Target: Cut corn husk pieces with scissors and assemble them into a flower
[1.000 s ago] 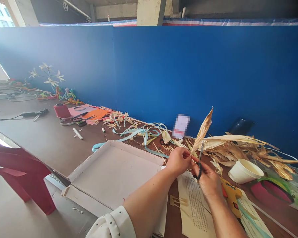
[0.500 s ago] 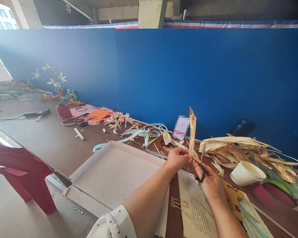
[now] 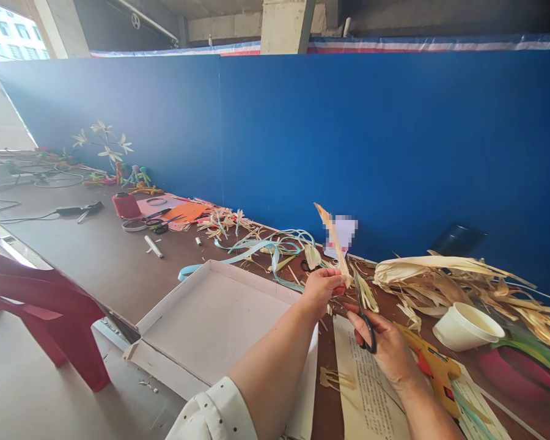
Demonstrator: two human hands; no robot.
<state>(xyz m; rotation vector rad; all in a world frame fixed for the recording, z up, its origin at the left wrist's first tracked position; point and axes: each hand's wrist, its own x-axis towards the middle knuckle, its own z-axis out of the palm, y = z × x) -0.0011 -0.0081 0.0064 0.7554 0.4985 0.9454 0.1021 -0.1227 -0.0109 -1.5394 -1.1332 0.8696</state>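
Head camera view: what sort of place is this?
Likely a makeshift craft workspace: the long brown table bears a yellow plastic glue gun, a heap of dried tan husks and loops of pale blue ribbon.

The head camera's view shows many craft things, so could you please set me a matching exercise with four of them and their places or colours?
1. Held scissors
2. Upright husk strip
3. Cup
4. Glue gun

A. In the left hand
B. Yellow
C. In the right hand
D. In front of the husk pile

Pairs: 1-C, 2-A, 3-D, 4-B
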